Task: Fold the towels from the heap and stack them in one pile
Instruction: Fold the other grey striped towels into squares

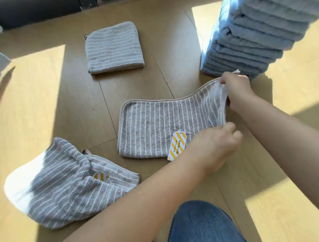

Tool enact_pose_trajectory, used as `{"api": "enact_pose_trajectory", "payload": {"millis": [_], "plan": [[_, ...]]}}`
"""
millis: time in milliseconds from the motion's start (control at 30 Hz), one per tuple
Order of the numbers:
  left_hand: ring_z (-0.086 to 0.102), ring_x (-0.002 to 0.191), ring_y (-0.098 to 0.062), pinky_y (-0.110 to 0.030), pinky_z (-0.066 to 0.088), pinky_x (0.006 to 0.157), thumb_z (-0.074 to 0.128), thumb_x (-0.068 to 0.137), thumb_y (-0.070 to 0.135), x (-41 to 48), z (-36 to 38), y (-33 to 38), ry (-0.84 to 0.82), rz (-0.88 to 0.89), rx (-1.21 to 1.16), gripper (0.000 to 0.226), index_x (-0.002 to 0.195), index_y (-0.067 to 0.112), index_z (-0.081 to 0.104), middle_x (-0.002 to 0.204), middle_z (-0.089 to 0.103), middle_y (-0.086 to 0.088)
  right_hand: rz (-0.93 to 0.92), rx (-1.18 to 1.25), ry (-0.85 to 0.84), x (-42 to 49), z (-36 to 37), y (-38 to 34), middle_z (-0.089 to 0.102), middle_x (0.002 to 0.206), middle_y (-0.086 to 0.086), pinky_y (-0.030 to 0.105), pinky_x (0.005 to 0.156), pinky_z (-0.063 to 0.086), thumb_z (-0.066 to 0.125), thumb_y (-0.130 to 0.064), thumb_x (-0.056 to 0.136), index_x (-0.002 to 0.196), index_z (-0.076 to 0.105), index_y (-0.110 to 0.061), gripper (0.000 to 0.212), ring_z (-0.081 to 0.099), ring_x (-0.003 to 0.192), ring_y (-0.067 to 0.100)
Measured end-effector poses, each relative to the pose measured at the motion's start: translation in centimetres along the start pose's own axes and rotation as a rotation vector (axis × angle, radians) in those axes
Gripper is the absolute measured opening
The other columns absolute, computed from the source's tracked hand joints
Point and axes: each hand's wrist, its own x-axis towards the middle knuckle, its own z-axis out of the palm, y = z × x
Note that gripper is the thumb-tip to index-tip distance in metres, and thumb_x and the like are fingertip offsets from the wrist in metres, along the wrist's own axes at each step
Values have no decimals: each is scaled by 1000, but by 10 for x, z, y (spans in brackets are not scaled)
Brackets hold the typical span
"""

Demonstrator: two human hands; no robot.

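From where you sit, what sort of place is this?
Probably a room in a home: a sunlit wood-plank floor, a tall stack of blue towels standing on it, and a striped towel being folded there.

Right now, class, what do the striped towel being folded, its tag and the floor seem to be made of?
Striped towel: soft terry-like cloth, matte; fuzzy pile, sags at its lifted edge. Tag: probably card or paper, smooth; flat, crisp yellow printed stripes. Floor: wood-look planks, perhaps laminate; grain, seams, sheen in sunlight.
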Motion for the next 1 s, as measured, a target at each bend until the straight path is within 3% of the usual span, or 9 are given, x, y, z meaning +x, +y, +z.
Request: {"api": "enact_pose_trajectory", "payload": {"millis": [100,167,267,333,400,600,700,800,1000], "plan": [[50,49,-24,-22,28,39,42,70,-1,-41,3,-30,201,-28,-87,20,83,5,57,82,59,-10,-97,-53,-172,-20,37,-9,42,59,5,23,46,34,52,-9,80,64,42,-15,19,41,49,18],[54,46,-24,-19,34,34,36,68,6,-67,15,-51,272,-76,-125,23,83,8,53,79,62,-9,-139,-111,-260,-34,68,-8,44,59,4,22,41,38,55,-11,79,66,43,-17,19,42,45,17],[61,53,-27,-25,44,35,36,70,8,-103,25,-74,253,-200,-122,22,87,8,50,86,64,-11,-163,-132,-322,-52,113,3,50,69,8,30,44,45,58,-13,74,68,41,-21,19,51,54,24],[63,58,-27,-27,47,38,35,72,8,-123,36,-87,228,-279,-153,22,89,9,48,90,64,-12,-181,-156,-346,-59,137,15,55,80,10,44,62,54,58,-19,67,73,42,-23,18,62,74,35],[64,63,-28,-31,50,42,34,73,8,-139,48,-97,201,-333,-175,23,92,9,46,93,63,-14,-200,-208,-357,-67,153,25,57,88,8,52,80,52,60,-20,70,88,46,-19,23,63,90,37],[69,82,-33,-36,58,59,30,68,14,-161,70,-120,86,-520,-130,45,91,-2,64,105,65,-22,-254,-242,-528,-83,169,48,51,79,-6,42,82,49,56,-21,89,126,46,-11,40,55,82,18],[67,87,-37,-43,59,63,32,70,14,-161,71,-120,159,-597,-125,44,92,-7,65,105,64,-24,-418,-292,-436,-92,146,61,56,98,1,31,84,42,46,-12,92,121,52,-6,31,51,90,14],[64,91,-42,-47,53,77,41,72,8,-157,68,-118,275,-709,-124,37,92,-11,65,102,64,-27,-623,-488,-226,-94,113,80,54,121,9,35,101,35,39,-14,85,120,54,-6,39,49,113,21],[60,102,-45,-57,47,85,34,69,19,-142,50,-123,268,-766,18,44,88,-2,68,103,66,-23,-658,-781,-212,-95,89,105,29,150,15,39,115,15,23,-20,79,138,37,-2,63,24,140,27]]}}
